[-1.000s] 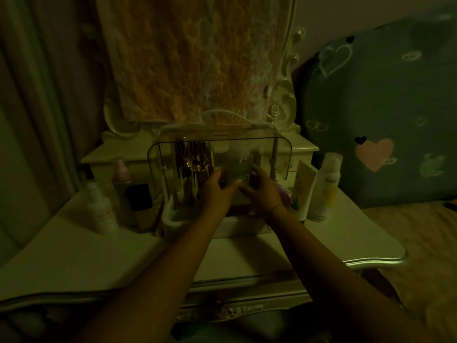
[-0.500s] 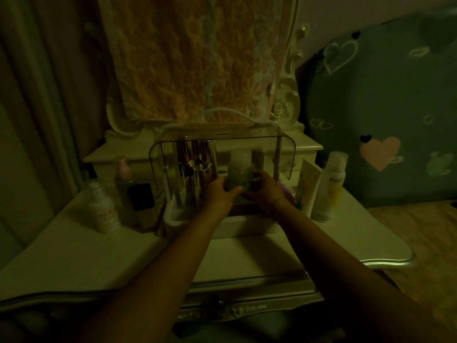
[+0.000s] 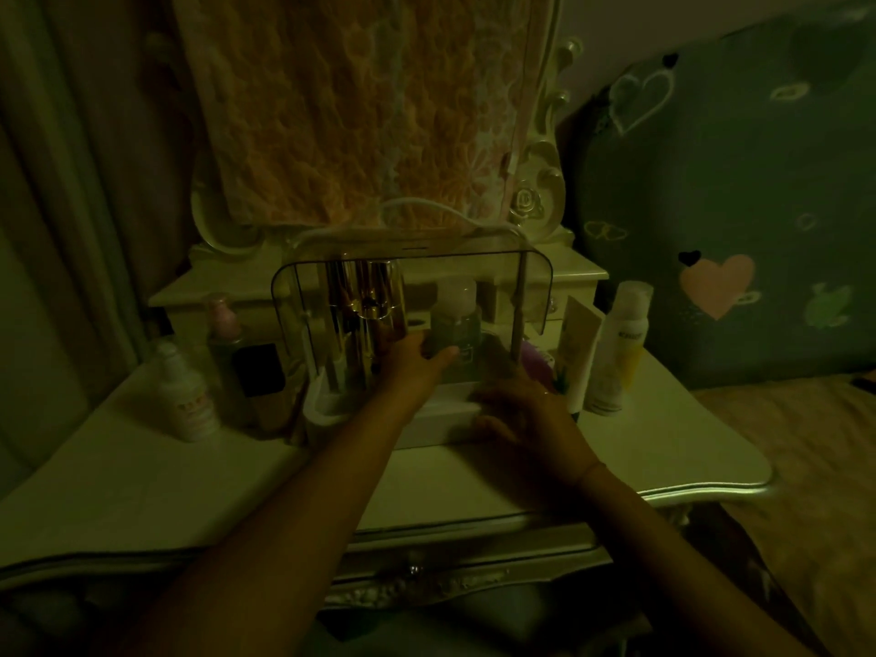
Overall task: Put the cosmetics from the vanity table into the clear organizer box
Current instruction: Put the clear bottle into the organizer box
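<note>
The left hand (image 3: 417,360) is closed around a clear bottle (image 3: 454,324) with a pale cap, thumb across its front, holding it upright inside the clear organizer box (image 3: 412,343). The right hand (image 3: 526,410) sits lower and nearer, just in front of the box's white base, fingers loosely spread and curled with nothing between them; whether it touches the base I cannot tell in this dim light. Both forearms reach up from the bottom edge, the left one angled in from the lower left, the right from the lower right.

One vanity table (image 3: 142,476) fills the lower half, pale and glossy, with one cloth-draped mirror (image 3: 360,111) rising behind it. One organizer box stands at its centre, the curved transparent lid (image 3: 535,296) swung up and open. Inside the box, on the left, is a cluster of gold tubes (image 3: 374,305) — too close-packed to count — and one thin stick (image 3: 519,320) stands upright on the right.

Left of the box stand three containers: a white bottle (image 3: 187,395) nearest, a pink-capped bottle (image 3: 223,324) behind it, and a dark-labelled one (image 3: 260,377) just beside the box. Right of the box stand two — a white tube (image 3: 578,353) on its cap and a taller spray can (image 3: 621,348) with a yellow band, touching or nearly so. A purple object (image 3: 538,365) shows between the box and the tube.
</note>
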Motion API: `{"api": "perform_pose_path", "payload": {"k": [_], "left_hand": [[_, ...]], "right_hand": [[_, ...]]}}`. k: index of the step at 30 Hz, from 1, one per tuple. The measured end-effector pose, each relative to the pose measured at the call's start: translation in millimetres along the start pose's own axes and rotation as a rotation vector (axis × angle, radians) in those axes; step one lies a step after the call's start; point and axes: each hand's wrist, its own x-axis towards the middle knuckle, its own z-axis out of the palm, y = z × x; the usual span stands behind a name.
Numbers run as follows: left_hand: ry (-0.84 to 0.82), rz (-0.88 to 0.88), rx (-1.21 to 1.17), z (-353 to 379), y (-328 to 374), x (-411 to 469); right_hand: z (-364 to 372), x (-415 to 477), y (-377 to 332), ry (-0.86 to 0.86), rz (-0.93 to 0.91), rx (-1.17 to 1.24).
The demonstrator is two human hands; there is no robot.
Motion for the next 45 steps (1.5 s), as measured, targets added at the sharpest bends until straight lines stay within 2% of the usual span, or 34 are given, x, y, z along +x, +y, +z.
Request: {"api": "perform_pose_path", "payload": {"k": [10, 17, 45], "left_hand": [[-0.02, 0.01, 0.005, 6, 4, 2], [-0.031, 0.014, 0.027, 14, 7, 10], [0.011, 0.024, 0.084, 32, 1, 37]], "right_hand": [[5, -3, 12, 0.053, 0.013, 0.025], [6, -1, 16, 0.038, -0.014, -0.036], [9, -1, 19, 0.045, -0.038, -0.035]]}}
